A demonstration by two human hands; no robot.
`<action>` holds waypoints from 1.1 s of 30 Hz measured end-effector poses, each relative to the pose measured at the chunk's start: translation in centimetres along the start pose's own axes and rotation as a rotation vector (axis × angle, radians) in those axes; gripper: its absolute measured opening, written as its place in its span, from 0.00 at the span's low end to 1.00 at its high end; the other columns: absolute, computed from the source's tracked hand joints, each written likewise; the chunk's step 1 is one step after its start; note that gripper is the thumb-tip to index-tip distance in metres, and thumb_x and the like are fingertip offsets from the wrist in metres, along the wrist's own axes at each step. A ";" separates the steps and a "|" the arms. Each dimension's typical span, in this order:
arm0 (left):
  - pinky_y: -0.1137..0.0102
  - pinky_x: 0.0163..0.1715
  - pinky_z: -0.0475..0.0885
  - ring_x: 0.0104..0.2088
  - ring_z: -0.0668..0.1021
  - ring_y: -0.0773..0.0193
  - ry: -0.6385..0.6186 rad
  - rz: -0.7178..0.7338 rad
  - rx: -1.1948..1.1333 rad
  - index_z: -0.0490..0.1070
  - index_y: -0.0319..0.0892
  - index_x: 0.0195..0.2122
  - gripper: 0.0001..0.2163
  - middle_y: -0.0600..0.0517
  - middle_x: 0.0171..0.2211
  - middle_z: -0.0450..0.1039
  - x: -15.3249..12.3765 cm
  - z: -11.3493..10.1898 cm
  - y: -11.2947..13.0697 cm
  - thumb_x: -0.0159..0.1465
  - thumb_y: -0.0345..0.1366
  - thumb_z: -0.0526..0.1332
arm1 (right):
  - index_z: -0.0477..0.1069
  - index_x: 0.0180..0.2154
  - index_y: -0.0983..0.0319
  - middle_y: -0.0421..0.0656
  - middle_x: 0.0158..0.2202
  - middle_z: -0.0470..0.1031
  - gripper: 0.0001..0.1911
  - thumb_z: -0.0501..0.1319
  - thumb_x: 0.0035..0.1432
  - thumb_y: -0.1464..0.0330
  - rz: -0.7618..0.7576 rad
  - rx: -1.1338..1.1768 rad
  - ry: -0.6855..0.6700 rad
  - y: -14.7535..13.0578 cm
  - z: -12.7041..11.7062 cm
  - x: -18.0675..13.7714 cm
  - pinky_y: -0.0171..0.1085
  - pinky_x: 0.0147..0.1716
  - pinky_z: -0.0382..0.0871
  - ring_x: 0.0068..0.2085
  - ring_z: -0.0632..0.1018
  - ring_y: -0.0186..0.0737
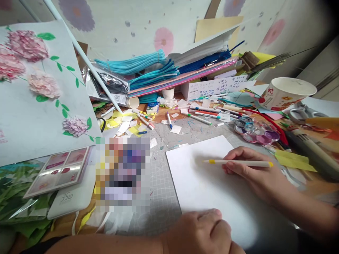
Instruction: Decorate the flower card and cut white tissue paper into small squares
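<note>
The left hand (201, 231), cut off below, lies curled over the near edge of a white sheet (190, 180), its hidden grip impossible to tell. Above the sheet, the grip of the right hand (255, 180) pinches a slim white pen (249, 163), yellow at both ends. A pixelated patch (123, 173) masks part of the gridded mat (161, 187) on the wooden desk (63, 225), before a flower-patterned wall covering (119, 21).

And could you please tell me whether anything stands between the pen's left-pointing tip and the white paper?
Nothing visible does: the right hand holds the pen over the white paper, and the left hand is at its near side, apart from the tip.
</note>
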State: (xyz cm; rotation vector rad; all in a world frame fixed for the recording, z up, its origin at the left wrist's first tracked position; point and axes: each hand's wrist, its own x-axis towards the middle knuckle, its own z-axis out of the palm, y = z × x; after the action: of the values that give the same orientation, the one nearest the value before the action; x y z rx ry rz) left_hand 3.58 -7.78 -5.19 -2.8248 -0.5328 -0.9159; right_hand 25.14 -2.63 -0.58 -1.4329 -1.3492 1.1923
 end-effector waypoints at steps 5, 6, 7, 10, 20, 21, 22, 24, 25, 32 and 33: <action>0.77 0.29 0.78 0.25 0.78 0.69 0.020 -0.014 0.004 0.64 0.41 0.26 0.08 0.53 0.24 0.71 -0.2 0.5 0.1 0.62 0.31 0.56 | 0.72 0.32 0.60 0.40 0.28 0.74 0.16 0.66 0.51 0.54 -0.023 -0.149 -0.023 -1.2 1.4 0.5 0.31 0.26 0.64 0.28 0.72 0.34; 0.77 0.29 0.78 0.25 0.78 0.69 0.017 -0.005 0.007 0.64 0.41 0.25 0.08 0.53 0.24 0.71 -0.1 0.5 0.1 0.62 0.31 0.56 | 0.72 0.32 0.61 0.40 0.27 0.74 0.16 0.66 0.51 0.55 -0.035 -0.155 -0.015 -1.3 1.7 0.6 0.31 0.25 0.64 0.27 0.71 0.34; 0.77 0.30 0.78 0.26 0.78 0.69 0.015 0.008 0.009 0.63 0.41 0.25 0.08 0.54 0.23 0.71 0.0 0.4 0.1 0.62 0.31 0.57 | 0.72 0.32 0.61 0.39 0.27 0.73 0.15 0.65 0.51 0.55 -0.051 -0.155 -0.007 -1.4 1.9 0.8 0.31 0.25 0.63 0.26 0.71 0.33; 0.76 0.31 0.78 0.27 0.78 0.69 0.022 0.039 -0.003 0.60 0.42 0.23 0.10 0.54 0.23 0.70 0.1 0.2 0.0 0.60 0.31 0.58 | 0.72 0.32 0.61 0.39 0.25 0.72 0.13 0.65 0.52 0.57 -0.091 -0.161 0.001 -1.4 2.5 1.2 0.31 0.23 0.63 0.24 0.69 0.32; 0.75 0.29 0.78 0.26 0.78 0.67 0.042 -0.039 -0.051 0.64 0.41 0.25 0.07 0.52 0.25 0.72 -0.5 0.8 0.3 0.61 0.31 0.55 | 0.74 0.29 0.61 0.41 0.27 0.75 0.11 0.65 0.52 0.59 -0.096 -0.201 -0.127 -1.9 2.4 0.7 0.33 0.26 0.67 0.28 0.73 0.36; 0.76 0.29 0.78 0.26 0.78 0.68 0.041 -0.035 -0.046 0.64 0.41 0.25 0.07 0.52 0.24 0.72 -0.4 0.8 0.3 0.61 0.31 0.56 | 0.74 0.28 0.61 0.41 0.26 0.75 0.11 0.65 0.51 0.60 -0.090 -0.206 -0.129 -1.9 2.1 0.6 0.32 0.26 0.67 0.27 0.73 0.36; 0.76 0.29 0.78 0.26 0.78 0.68 0.037 -0.030 -0.041 0.64 0.41 0.25 0.07 0.52 0.24 0.72 -0.4 0.8 0.3 0.61 0.31 0.56 | 0.74 0.28 0.61 0.40 0.25 0.75 0.10 0.65 0.51 0.60 -0.081 -0.213 -0.124 -1.9 1.8 0.5 0.32 0.26 0.66 0.27 0.72 0.36; 0.77 0.29 0.78 0.25 0.78 0.69 0.031 -0.027 -0.032 0.64 0.41 0.25 0.07 0.52 0.24 0.72 -0.3 0.7 0.2 0.61 0.31 0.57 | 0.74 0.27 0.61 0.40 0.24 0.75 0.09 0.65 0.51 0.61 -0.056 -0.223 -0.092 -1.8 1.2 0.4 0.32 0.25 0.65 0.26 0.72 0.35; 0.78 0.28 0.78 0.25 0.78 0.69 0.029 -0.029 -0.026 0.64 0.41 0.25 0.07 0.53 0.23 0.71 -0.2 0.7 0.2 0.61 0.31 0.57 | 0.73 0.27 0.61 0.40 0.24 0.75 0.09 0.64 0.51 0.61 -0.043 -0.225 -0.076 -1.7 0.9 0.4 0.32 0.24 0.64 0.26 0.72 0.36; 0.79 0.27 0.77 0.23 0.77 0.71 0.061 0.014 0.020 0.61 0.42 0.23 0.11 0.55 0.21 0.69 0.6 0.2 -0.1 0.62 0.33 0.59 | 0.73 0.29 0.61 0.41 0.25 0.75 0.11 0.63 0.52 0.59 -0.017 -0.194 -0.016 -1.3 0.8 1.6 0.34 0.24 0.65 0.25 0.73 0.37; 0.79 0.26 0.77 0.23 0.77 0.71 0.055 0.022 0.026 0.60 0.42 0.22 0.12 0.55 0.21 0.70 0.7 0.1 -0.2 0.62 0.34 0.59 | 0.73 0.30 0.61 0.41 0.25 0.74 0.12 0.63 0.52 0.59 -0.024 -0.196 -0.012 -1.4 1.0 1.8 0.34 0.24 0.64 0.25 0.72 0.36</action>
State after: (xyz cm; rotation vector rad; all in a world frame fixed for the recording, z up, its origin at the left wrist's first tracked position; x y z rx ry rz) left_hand 4.07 -7.42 -4.88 -2.7681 -0.5021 -0.9725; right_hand 23.82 -0.81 0.35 -1.5426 -1.5220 1.0788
